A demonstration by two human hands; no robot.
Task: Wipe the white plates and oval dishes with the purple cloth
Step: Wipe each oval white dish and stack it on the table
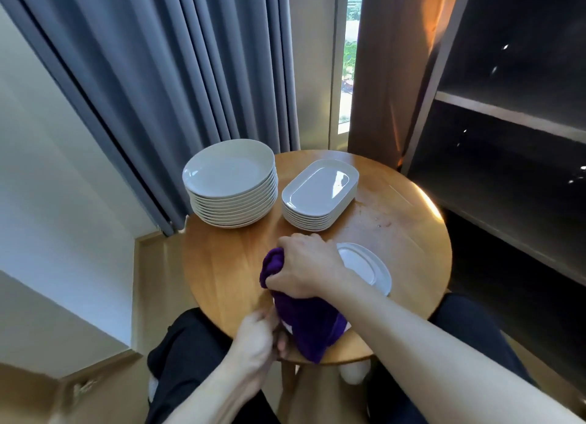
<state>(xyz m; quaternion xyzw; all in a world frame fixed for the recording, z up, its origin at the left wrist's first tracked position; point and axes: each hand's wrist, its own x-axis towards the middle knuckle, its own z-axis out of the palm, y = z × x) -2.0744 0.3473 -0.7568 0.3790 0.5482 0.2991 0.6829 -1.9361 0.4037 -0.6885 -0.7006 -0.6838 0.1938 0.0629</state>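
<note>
1. On my feed, the right hand [304,265] sat over the near middle of the round wooden table [222,265], knuckles up. Its fingers were curled tight together around the bunched top of the purple cloth [312,325].
2. The cloth hung from that grip towards the near edge of the table, and its lowest corner drooped just past the rim.
3. The left hand [257,338] was at the cloth's near left side, touching it. Its fingers looked curled inwards, but they were blurred. I could not tell whether they pinched the cloth or the small white sliver showing under it.
4. A single oval dish [367,266] lay flat on the table just right of the right hand. The wrist and forearm covered its near left part.
5. A stack of round white plates [230,182] stood at the far left of the table, overhanging the edge a little.
6. A lower stack of oval dishes [320,192] stood just beside it to the right, apart from it and set at a slant.
7. Both stacks were well apart from the hands and the cloth.
8. Behind the table hung grey curtains [174,59] and, further right, a brown curtain [390,75]. A narrow strip of window [347,59] showed between them.
9. Dark shelving [507,106] stood along the right side.
10. My view also took in both knees in dark trousers [190,344], one on each side of the table's near edge.
</note>
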